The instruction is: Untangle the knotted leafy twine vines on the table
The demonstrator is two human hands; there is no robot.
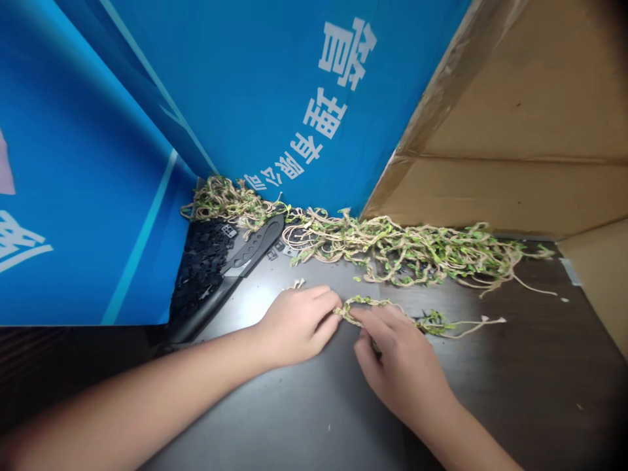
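Observation:
A beige twine cord with small green leaves (pixel 370 301) lies low over the grey table between my hands. My left hand (pixel 300 325) pinches its left end, and a short frayed tip sticks out behind the knuckles. Closed over the middle of the same cord is my right hand (pixel 397 343), its thumb and fingers bent together. Past the right hand, leaves and two loose strands trail to the right. The fingertips of both hands are partly hidden. Behind them stretches a long pile of similar leafy twine cords (pixel 422 252).
A second heap of leafy twine (pixel 223 196) sits at the back left. Near it lie a black-handled tool (pixel 255 248), apparently a knife, and many small black pieces (pixel 201 265). Blue panels (pixel 275 85) with white characters and a cardboard wall (pixel 515 124) enclose the table (pixel 314 412).

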